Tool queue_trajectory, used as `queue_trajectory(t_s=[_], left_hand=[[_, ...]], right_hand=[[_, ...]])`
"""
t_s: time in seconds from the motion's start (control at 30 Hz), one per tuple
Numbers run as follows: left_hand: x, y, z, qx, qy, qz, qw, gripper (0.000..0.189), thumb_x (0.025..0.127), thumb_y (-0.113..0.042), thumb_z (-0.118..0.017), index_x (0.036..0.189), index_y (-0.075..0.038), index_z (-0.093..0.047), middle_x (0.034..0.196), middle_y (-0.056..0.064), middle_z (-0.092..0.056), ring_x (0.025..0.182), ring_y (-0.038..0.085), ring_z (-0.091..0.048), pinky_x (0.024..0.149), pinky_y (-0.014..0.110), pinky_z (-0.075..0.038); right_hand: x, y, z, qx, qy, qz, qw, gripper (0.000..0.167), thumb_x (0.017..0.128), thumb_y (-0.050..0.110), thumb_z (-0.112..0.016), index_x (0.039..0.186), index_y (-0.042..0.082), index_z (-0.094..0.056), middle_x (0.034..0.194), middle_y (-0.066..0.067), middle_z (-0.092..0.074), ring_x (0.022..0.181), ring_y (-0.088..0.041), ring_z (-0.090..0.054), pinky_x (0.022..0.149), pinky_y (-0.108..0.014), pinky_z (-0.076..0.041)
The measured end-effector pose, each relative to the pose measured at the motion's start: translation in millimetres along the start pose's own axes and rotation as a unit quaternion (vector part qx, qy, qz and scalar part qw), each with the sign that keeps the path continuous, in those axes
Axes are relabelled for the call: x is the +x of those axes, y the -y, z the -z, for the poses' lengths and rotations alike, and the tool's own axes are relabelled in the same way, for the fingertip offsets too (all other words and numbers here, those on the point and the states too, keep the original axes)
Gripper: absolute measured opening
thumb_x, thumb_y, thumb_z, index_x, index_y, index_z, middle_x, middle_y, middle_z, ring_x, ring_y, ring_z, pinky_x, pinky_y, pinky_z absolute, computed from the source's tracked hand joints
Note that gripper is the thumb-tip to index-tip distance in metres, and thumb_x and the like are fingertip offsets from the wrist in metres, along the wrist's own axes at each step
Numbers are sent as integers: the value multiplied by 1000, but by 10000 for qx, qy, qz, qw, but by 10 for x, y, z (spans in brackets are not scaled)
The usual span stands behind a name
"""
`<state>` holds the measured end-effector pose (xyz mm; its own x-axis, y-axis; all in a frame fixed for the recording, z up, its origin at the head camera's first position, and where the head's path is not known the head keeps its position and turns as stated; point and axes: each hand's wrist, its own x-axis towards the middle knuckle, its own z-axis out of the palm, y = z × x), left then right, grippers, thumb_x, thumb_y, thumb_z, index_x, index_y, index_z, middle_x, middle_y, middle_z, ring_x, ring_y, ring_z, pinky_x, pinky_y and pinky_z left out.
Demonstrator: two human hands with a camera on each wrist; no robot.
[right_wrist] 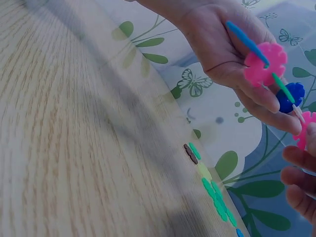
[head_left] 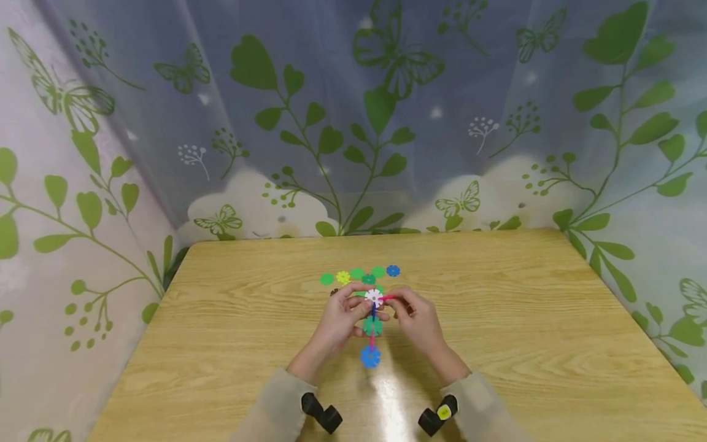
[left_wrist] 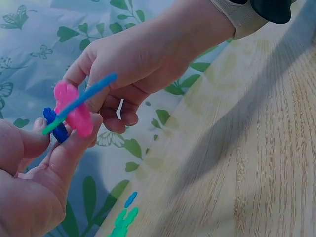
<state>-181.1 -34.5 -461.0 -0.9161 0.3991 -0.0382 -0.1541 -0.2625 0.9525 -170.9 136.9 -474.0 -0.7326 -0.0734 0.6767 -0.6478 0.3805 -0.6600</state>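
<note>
A chain of slotted plastic snowflake discs hangs between the hands above the table. It runs from a white disc (head_left: 374, 298) at the top through a dark blue disc (right_wrist: 291, 97), a green disc (head_left: 372, 326) and an edge-on pink disc (right_wrist: 265, 64) to a light blue disc (head_left: 370, 356) at the bottom. My left hand (head_left: 338, 319) grips the chain near its upper end, thumb by the white disc. From the right, my right hand (head_left: 421, 322) pinches another pink disc (head_left: 389, 297) between thumb and fingers, its edge right at the white disc.
Beyond the hands, loose discs lie flat on the wooden table (head_left: 221, 344): several green ones (head_left: 327, 279), a yellow one (head_left: 343, 277), a blue one (head_left: 393, 271) and a dark brown one (head_left: 334, 292), partly covered by the left hand. A leaf-patterned curtain (head_left: 475, 147) stands behind the table.
</note>
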Motion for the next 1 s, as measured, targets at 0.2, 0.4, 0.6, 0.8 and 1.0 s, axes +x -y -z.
queue_trajectory(t_s=[0.2, 0.4, 0.6, 0.8, 1.0], left_hand=[[-4, -7, 11, -72, -70, 28, 9999, 27, 97, -14, -51, 123, -7, -51, 109, 29, -59, 80, 24, -68, 48, 29, -57], [-20, -22, 34, -33, -388, 93, 9992, 29, 97, -16, -51, 123, -4, -50, 97, 18, -65, 80, 29, -68, 53, 33, -59], [-26, -26, 64, -33, -570, 18, 9984, 32, 97, -16, -51, 125, -2, -49, 99, 19, -63, 80, 27, -68, 57, 38, -59], [-27, -35, 81, -159, -591, -75, 9981, 31, 97, -16, -52, 124, -2, -49, 96, 16, -62, 77, 23, -68, 67, 52, -56], [-29, -36, 97, -229, -623, -45, 9978, 31, 96, -16, -52, 124, -2, -50, 95, 15, -61, 75, 21, -68, 67, 54, -55]], right_hand=[[47, 145, 22, 114, 228, -66, 9997, 11, 80, -12, -65, 86, -3, -64, 75, -14, -64, 56, -26, -56, 44, -22, -49], [49, 183, 21, 528, 348, -743, 9952, 14, 82, -12, -63, 95, -8, -62, 79, -19, -64, 54, -31, -55, 45, -21, -49], [42, 50, -15, 632, 286, -1693, 9831, 14, 86, -4, -62, 100, -9, -61, 83, -22, -65, 59, -41, -53, 45, -17, -43], [33, -338, -105, 533, 97, -2136, 9754, 15, 87, 1, -64, 100, -6, -62, 83, -16, -66, 58, -35, -55, 45, -18, -44], [89, -573, -131, -115, 194, -2503, 9679, 16, 87, 4, -64, 102, -2, -64, 88, -11, -65, 63, -18, -52, 50, -20, -44]])
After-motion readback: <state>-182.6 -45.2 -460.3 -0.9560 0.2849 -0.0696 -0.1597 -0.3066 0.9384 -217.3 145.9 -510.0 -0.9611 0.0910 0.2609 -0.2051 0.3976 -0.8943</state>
